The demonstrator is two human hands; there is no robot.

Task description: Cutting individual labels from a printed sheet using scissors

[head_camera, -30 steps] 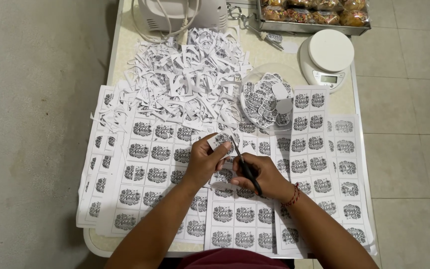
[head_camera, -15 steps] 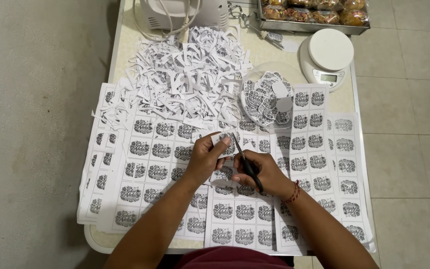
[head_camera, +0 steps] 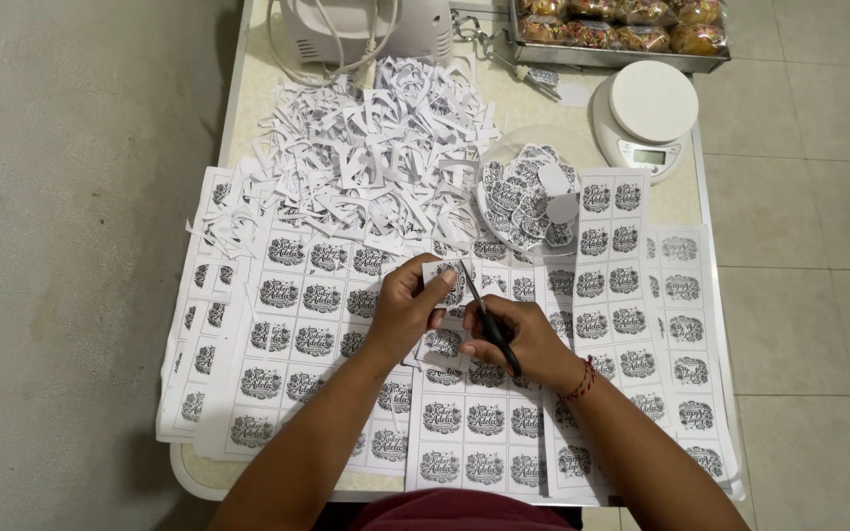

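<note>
Cutting: our right hand (head_camera: 528,339) grips scissors (head_camera: 484,320), blades narrow on the label piece (head_camera: 447,280).
Left hand (head_camera: 407,310): pinches that piece above the printed sheets (head_camera: 287,324).
Change: we have turned the piece slightly; trimming continues.
Beyond: scrap pile (head_camera: 366,157), bowl of cut labels (head_camera: 528,192).

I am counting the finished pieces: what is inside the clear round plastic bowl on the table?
The clear round plastic bowl holds a heap of cut-out round paper labels, some face down showing white backs. Lower layers and the bowl's bottom are covered by the pile, so they cannot be counted.
</note>
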